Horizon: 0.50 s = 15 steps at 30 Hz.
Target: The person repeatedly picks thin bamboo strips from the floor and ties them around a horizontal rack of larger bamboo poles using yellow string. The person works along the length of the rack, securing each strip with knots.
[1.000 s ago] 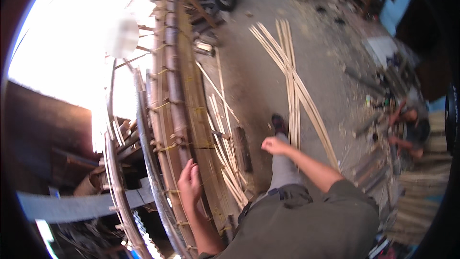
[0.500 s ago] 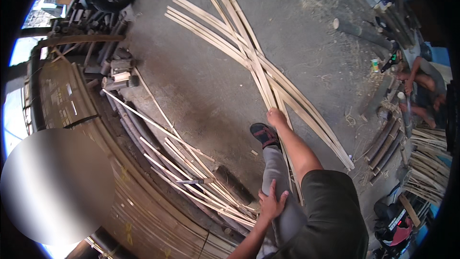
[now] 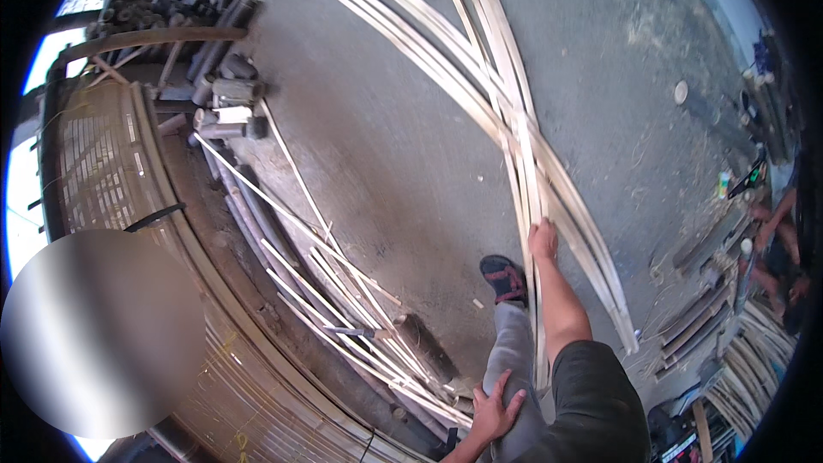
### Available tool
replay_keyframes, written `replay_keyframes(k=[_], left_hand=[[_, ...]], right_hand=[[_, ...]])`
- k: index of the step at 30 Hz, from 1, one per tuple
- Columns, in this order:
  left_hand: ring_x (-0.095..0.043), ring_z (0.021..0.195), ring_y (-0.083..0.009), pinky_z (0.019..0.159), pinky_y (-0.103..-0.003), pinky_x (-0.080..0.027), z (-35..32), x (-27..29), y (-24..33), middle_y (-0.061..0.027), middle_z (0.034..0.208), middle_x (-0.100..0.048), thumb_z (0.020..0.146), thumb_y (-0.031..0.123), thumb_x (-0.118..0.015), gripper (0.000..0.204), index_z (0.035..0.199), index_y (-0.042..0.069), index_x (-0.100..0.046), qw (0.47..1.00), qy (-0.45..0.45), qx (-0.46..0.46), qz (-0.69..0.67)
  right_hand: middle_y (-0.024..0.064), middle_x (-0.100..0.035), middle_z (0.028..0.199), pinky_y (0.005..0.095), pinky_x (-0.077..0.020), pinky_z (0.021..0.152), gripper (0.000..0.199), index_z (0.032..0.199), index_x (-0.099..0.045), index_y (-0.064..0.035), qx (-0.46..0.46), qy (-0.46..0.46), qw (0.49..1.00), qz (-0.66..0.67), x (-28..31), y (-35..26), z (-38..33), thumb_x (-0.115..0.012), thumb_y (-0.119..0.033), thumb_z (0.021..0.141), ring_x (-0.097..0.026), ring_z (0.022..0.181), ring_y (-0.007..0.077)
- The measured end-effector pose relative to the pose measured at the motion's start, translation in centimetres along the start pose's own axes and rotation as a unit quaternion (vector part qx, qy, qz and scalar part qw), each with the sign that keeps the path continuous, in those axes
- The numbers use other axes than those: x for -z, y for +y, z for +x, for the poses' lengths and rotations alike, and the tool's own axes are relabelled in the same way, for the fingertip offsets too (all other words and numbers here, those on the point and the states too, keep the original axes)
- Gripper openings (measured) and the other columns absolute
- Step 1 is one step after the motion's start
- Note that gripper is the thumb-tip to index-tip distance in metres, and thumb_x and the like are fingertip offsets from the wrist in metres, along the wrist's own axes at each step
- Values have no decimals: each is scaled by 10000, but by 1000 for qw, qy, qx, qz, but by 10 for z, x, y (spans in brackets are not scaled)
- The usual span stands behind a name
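The right hand (image 3: pixel 542 238) reaches forward and down to a bundle of long bamboo strips (image 3: pixel 480 77) that lies across the concrete floor (image 3: pixel 386 146). Its fingers close on the near part of one or two strips, just where the crossing strips fan apart. The strips run from the hand away toward the top of the view, pale and slightly curved, overlapping each other. The left hand (image 3: pixel 495 410) rests flat on the person's own thigh, in grey trousers (image 3: pixel 513 351), fingers spread and grasping nothing. A foot in a dark sandal (image 3: pixel 504 279) stands on the floor just left of the strips. To the left, thinner bamboo sticks (image 3: pixel 326 274) lean in a loose pile against a large woven bamboo frame (image 3: pixel 111 171). Another person (image 3: pixel 776 240) sits at the far right among more bamboo.
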<state>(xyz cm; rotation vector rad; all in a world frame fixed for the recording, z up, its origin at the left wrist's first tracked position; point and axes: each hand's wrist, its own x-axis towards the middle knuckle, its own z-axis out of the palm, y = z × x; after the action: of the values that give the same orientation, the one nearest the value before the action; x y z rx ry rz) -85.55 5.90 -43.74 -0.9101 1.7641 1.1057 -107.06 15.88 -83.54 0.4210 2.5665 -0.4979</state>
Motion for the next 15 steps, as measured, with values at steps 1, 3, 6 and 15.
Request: replay_keyframes(k=[1,3,6,15], left_hand=[[-340,1266,-554,1065,-539,-335,-6,-4,-5,-415,1340,-306,876,552,-609,698,1462,255,-374,1000,-13,14,-6],[-331,1290,-544,1079,-522,-327,-12,-15,-23,-411,1356,-323,883,599,-566,709,1475,270,-355,999,-40,30,-17],[-379,1302,-495,1084,-479,-339,-32,-28,-58,-370,1368,-401,884,622,-549,736,1483,242,-352,993,-55,-36,-101],[-538,1221,-381,1033,-412,-427,-153,141,-68,-257,1303,-557,941,320,-569,539,1324,-52,-492,931,293,-188,-108]], right_hand=[[295,-629,860,532,-493,751,258,1039,-555,0,56,35,996,66,27,-20,-21,-541,-218,900,-633,868,442],[269,-634,746,530,-488,663,290,1089,-524,1,95,54,974,196,101,-69,-63,-566,-220,905,-636,749,458],[217,-650,760,443,-515,631,207,995,-578,-15,197,114,929,292,236,-158,-125,-590,-212,933,-674,745,381],[97,-571,701,356,-459,553,172,1018,-500,-29,451,220,781,372,487,-401,-268,-468,-198,1013,-594,635,209]])
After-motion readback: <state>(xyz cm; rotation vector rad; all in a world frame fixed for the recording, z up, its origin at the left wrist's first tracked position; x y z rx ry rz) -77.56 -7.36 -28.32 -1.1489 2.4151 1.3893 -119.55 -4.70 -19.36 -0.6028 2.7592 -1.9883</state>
